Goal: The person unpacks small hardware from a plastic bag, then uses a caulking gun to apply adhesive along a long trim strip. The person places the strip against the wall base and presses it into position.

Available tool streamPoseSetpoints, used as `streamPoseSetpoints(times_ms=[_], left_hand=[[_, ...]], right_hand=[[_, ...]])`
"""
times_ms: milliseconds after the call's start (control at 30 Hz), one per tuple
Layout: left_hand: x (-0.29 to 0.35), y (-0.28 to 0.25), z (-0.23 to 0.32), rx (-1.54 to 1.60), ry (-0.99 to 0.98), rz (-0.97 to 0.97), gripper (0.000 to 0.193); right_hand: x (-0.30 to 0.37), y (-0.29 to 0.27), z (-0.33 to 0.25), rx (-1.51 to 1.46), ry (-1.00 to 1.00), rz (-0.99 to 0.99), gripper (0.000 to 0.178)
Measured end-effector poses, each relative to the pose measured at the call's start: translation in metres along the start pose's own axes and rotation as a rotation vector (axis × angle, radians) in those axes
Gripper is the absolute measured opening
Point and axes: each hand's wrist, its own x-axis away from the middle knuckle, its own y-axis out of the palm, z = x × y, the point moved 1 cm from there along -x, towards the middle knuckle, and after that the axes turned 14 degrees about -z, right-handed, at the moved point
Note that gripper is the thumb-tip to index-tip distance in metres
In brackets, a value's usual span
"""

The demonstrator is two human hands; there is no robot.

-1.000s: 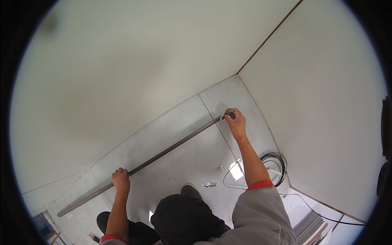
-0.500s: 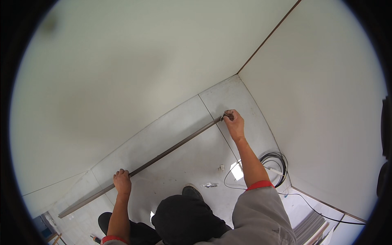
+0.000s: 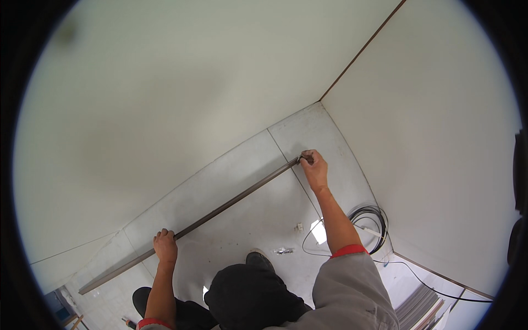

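R grip (image 3: 316, 169) — w/ small dark tool (image 3: 309, 159) — now at end of dark strip (image 3: 214, 213), prev. just off it.

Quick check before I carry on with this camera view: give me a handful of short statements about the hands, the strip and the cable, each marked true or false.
1. The left hand is on the long dark strip. True.
2. The strip's left end is the higher one in the picture. False: its right end is higher.
3. The right hand is at the strip's right end. True.
4. The hands touch each other. False: they are apart.
5. Black cable lies coiled on the floor. True.
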Motion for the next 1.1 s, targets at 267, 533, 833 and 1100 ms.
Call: streamPoseSetpoints(times_ms=[267,533,833,1100], left_hand=[[0.001,0.000,0.001,0.004,0.009,0.002,0.010],[0.000,0.001,0.002,0.014,0.003,-0.004,0.010],[0.000,0.000,0.002,0.016,0.025,0.017,0.008],[0.000,0.002,0.002,-0.010,0.045,0.003,0.003]], right_hand=[[0.000,0.000,0.005,0.003,-0.002,-0.002,0.018],[0.002,0.002,0.010,-0.035,-0.031,0.008,0.017],[0.002,0.000,0.010,-0.068,-0.040,-0.021,0.017],[0.007,-0.001,0.004,-0.124,-0.020,-0.003,0.018]])
